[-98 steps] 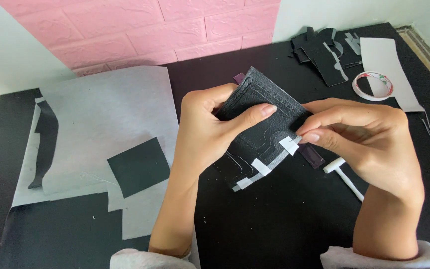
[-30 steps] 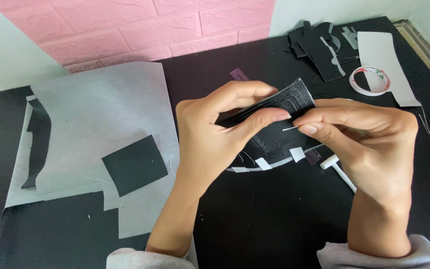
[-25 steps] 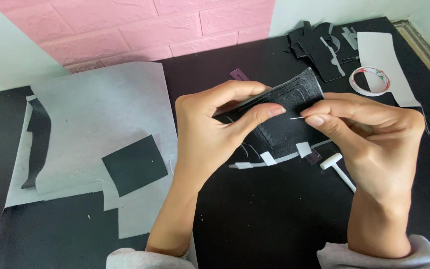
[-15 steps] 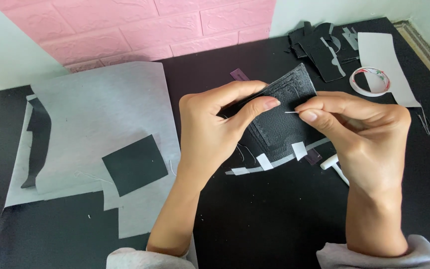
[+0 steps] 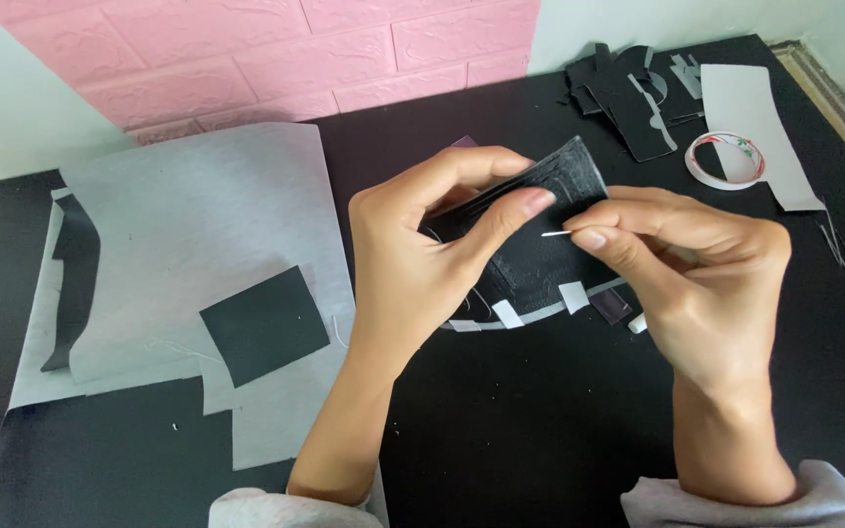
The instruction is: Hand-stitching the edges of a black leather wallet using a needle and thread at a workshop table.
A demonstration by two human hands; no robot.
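left hand [image 5: 422, 259] pinches stitched black leather piece [image 5: 540, 225]; right hand [image 5: 706, 284] grips thin needle [image 5: 555, 234].

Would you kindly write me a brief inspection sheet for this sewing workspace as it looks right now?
Surface: black table top, partly covered by grey sheets.
Job's things: dark fabric piece held up off the table; needle pointing at it; white tabs hang at its lower edge.
Clutter: black square on the grey sheets; black curved strip at the left; pile of dark offcuts; tape roll; white strip.
Hands: left hand pinches the fabric piece; right hand pinches the needle.
Cables: nothing seen; loose threads only.
Surroundings: pink brick-pattern wall.
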